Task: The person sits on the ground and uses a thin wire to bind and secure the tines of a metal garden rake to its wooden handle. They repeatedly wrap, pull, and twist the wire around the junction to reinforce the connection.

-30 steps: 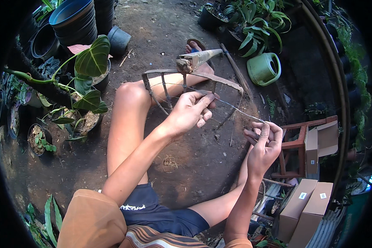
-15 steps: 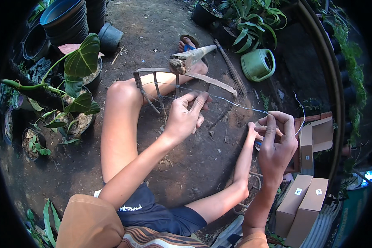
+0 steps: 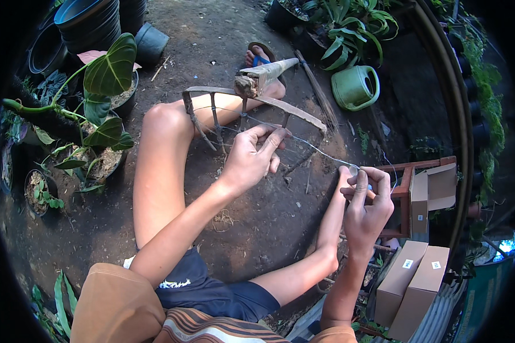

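Observation:
An old garden rake head (image 3: 252,103) with several rusty tines lies across my raised knee, its handle socket pointing toward my sandalled foot. My left hand (image 3: 252,157) pinches a thin pale wire (image 3: 320,151) close to the tines. The wire runs taut to the right to my right hand (image 3: 366,203), which grips its other end beside my bent right knee. I sit on bare dirt ground.
Potted leafy plants (image 3: 100,108) and stacked black pots (image 3: 88,23) stand on my left. A green watering can (image 3: 357,86) sits at the upper right. A small wooden stool (image 3: 409,188) and cardboard boxes (image 3: 412,283) are at my right.
My right hand has drawn the wire end back and downward to the right, pulling it taut. My left hand stays at the rake tines.

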Demonstrator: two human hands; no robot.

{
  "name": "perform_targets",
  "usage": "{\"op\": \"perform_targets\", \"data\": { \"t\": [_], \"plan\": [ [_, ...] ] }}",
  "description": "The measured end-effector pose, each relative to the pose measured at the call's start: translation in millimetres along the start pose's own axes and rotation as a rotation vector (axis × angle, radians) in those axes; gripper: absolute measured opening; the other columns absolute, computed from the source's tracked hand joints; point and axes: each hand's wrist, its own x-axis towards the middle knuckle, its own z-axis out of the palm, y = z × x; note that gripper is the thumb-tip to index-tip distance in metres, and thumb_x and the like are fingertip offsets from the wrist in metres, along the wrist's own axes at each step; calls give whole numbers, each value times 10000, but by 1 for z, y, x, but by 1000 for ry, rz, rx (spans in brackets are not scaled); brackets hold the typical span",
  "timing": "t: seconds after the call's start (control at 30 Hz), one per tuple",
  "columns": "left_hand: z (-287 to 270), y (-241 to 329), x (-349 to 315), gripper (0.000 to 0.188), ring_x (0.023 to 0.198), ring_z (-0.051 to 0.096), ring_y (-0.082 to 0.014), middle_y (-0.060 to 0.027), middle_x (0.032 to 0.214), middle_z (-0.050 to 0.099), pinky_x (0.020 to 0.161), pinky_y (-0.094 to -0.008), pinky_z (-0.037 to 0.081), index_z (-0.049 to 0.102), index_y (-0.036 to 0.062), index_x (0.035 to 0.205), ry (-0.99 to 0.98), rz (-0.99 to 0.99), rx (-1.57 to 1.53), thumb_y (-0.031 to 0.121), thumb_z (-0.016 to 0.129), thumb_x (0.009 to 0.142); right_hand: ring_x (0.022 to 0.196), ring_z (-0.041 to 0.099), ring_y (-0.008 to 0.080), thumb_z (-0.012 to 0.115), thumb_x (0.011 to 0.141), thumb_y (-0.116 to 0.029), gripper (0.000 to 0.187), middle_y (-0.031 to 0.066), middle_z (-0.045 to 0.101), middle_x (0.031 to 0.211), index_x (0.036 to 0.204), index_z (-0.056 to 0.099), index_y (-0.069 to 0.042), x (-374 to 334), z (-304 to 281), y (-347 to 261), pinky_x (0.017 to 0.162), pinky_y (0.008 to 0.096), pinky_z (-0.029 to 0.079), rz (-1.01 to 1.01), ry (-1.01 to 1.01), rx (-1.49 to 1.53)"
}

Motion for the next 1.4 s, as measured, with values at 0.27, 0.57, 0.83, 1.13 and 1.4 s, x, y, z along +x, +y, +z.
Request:
{"op": "perform_targets", "data": {
  "t": [0.27, 0.57, 0.83, 1.13, 1.4],
  "plan": [
    [11, -12, -6, 233, 541, 485, -7, 43, 707, 605, 464, -234, 359, 742, -35, 1036, 152, 156, 154, 178, 648, 1045, 886, 720, 175, 692, 974, -31, 187, 133, 731, 1013, 1152, 678, 24, 21, 9, 14, 784, 305, 581, -213, 124, -178],
    [8, -18, -6, 191, 728, 600, -22, -30, 889, 727, 607, -214, 491, 733, -61, 1072, 134, 266, 176, 109, 655, 1031, 1304, 583, 460, 598, 968, -13, 469, 316, 585, 1398, 1412, 533, 125, -61, 112, -38, 1093, 481, 467, -164, 34, 161],
    [6, -19, -6, 219, 716, 599, -31, -21, 835, 729, 588, -228, 492, 738, -50, 1055, 126, 189, 126, 158, 671, 1032, 1217, 507, 460, 576, 1008, -184, 629, 322, 507, 1347, 1493, 386, 168, -56, 137, -53, 1072, 519, 391, -41, 76, 75],
    [-6, -15, -10, 208, 825, 590, -40, -16, 898, 728, 678, -241, 502, 731, -37, 1064, 51, 305, 422, 138, 621, 1042, 1105, 559, 409, 581, 1008, -241, 612, 289, 512, 1297, 1529, 441, 49, -38, 142, -62, 964, 476, 460, 125, 0, -136],
    [-32, -20, -16, 368, 791, 623, -80, -115, 801, 740, 677, -329, 520, 698, -58, 994, -124, 167, 428, 252, 520, 1078, 592, 483, 42, 685, 988, -156, 164, -70, 579, 685, 1028, 699, 3, -30, 140, -48, 546, 254, 386, 383, -84, 393]
  ]
}}
